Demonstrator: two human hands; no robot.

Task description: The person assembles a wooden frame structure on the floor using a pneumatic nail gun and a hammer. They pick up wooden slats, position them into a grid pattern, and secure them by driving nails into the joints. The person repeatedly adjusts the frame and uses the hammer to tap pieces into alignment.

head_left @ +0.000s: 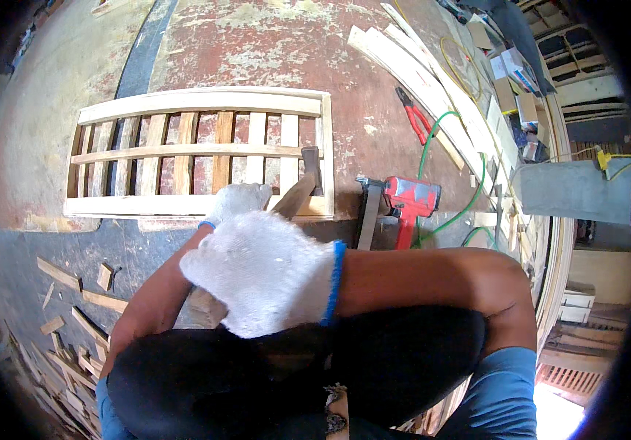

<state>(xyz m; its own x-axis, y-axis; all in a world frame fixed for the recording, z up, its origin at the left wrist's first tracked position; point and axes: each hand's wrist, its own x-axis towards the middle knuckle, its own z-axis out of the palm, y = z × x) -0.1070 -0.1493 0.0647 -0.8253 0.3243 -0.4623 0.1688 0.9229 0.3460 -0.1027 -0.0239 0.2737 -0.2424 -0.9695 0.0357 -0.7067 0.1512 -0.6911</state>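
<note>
A wooden slatted frame [202, 204] lies on the worn floor in front of me, with several crosswise slats under a long middle strip. My left hand [240, 199], in a white knit glove with a blue cuff, is closed over the frame's near rail; its fingers are partly hidden. Nearer to me, my right hand [268, 271], gloved the same way, is wrapped round the wooden handle of a hammer [297, 195]. The handle's butt shows below the glove, and the dark metal head hangs over the frame's right end.
Right of the frame stands a red nail gun [411, 196] with a green hose [469, 211]. Beyond it lie red-handled pliers [414, 117] and long pale wood strips [425, 81]. Wood offcuts [73, 359] litter the floor at left. A grey block-like surface [576, 192] stands at far right.
</note>
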